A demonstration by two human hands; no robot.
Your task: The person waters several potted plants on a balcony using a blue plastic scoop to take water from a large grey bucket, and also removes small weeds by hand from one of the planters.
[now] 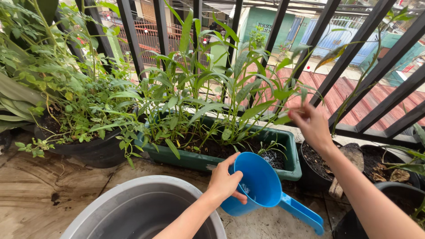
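left hand (225, 180) on blue dipper (265, 188) (tilted), green planter (195, 159)

Blue scoop (261, 183), green planter (290, 152), grey basin (133, 208), blk railing (354, 53).

Black railing bars (274, 31), wet floor (31, 194), daylight (red roof (354, 95) beyond)

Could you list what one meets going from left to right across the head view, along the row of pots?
Round black pot of leafy herbs → green rectangular planter → blue scoop in the left hand → right hand → black pot of bare soil.
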